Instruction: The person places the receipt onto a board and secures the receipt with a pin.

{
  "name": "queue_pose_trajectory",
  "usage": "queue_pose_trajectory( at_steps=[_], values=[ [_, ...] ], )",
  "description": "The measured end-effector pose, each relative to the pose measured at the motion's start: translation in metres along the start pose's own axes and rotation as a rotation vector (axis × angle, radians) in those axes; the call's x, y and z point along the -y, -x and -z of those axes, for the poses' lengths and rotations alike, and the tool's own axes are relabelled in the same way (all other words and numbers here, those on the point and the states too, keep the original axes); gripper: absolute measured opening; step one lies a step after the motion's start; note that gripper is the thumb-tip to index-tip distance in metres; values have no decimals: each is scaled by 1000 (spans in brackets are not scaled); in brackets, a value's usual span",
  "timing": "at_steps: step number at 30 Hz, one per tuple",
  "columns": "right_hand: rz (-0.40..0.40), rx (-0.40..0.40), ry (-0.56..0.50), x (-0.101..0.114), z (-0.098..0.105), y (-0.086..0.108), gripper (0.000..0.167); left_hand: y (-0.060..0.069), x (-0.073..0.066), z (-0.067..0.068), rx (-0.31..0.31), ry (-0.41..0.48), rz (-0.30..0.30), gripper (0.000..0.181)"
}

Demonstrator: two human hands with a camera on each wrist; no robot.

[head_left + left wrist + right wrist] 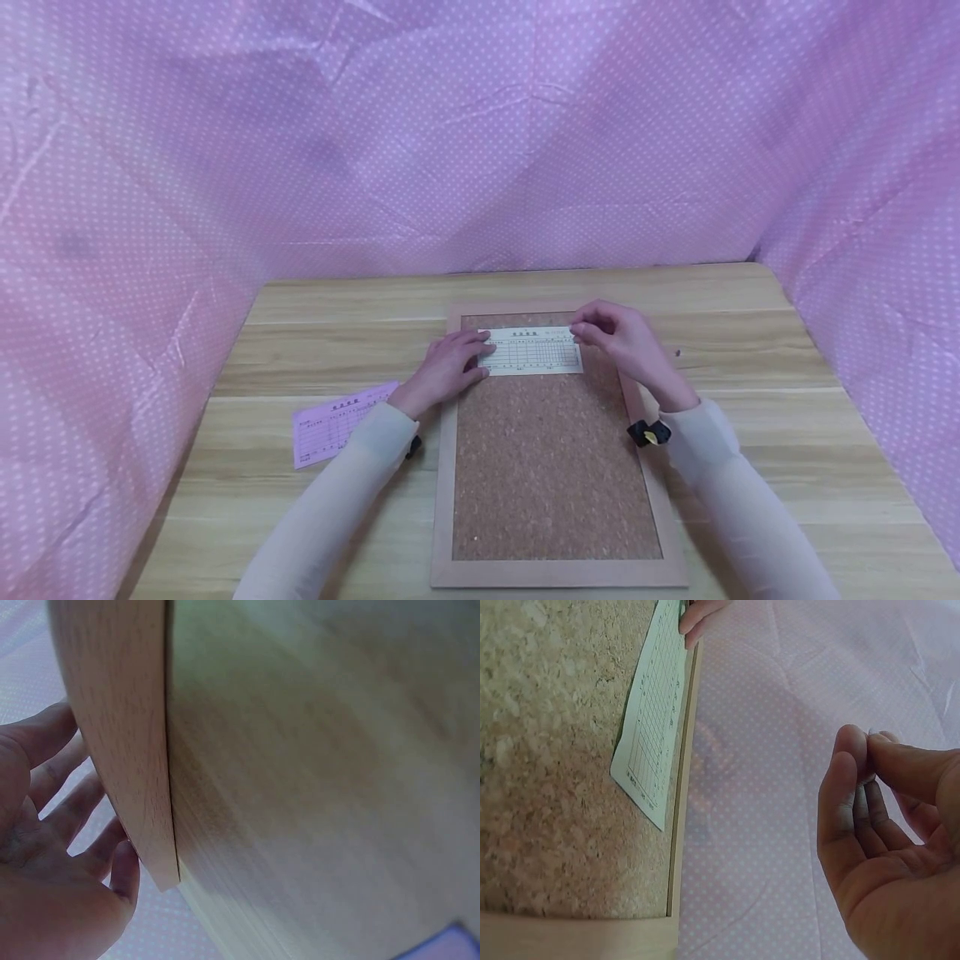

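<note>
A pale form slip (531,352) with a printed grid lies across the upper part of a wood-framed cork board (551,467). My left hand (450,367) rests on the slip's left end with its fingers spread. In the left wrist view, the left hand (60,825) shows beside the board's frame (124,735). Above the slip's upper right corner is my right hand (618,342), thumb and forefinger pinched together. In the right wrist view, the right hand (892,832) pinches a tiny pin-like thing (870,733), mostly hidden by the fingertips.
A purple form slip (330,429) lies on the wooden table (780,467), left of the board and partly under the left forearm. One tiny dark object (677,352) sits right of the board. Pink dotted cloth (480,150) hangs around the back and sides.
</note>
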State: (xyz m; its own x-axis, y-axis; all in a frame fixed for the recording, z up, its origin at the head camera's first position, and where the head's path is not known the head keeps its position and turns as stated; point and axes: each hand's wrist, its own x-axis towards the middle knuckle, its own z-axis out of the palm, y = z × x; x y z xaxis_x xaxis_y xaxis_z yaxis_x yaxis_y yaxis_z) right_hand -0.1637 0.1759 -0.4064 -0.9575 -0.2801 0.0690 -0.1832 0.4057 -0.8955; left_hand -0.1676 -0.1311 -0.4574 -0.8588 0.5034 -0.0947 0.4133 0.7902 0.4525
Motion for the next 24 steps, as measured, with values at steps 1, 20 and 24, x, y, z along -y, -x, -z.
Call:
queue_pose_trajectory(
  at_steps=[1, 20, 24],
  values=[
    [-1, 2, 1, -1, -1, -1, 17, 0, 0, 0, -1, -2, -1, 49],
    [16, 36, 71, -2, -13, -21, 15, 0, 3, -3, -16, 3, -19, 48],
    [9, 50, 58, -2, -15, -24, 15, 0, 2, -2, -17, 2, -16, 48]
  ],
)
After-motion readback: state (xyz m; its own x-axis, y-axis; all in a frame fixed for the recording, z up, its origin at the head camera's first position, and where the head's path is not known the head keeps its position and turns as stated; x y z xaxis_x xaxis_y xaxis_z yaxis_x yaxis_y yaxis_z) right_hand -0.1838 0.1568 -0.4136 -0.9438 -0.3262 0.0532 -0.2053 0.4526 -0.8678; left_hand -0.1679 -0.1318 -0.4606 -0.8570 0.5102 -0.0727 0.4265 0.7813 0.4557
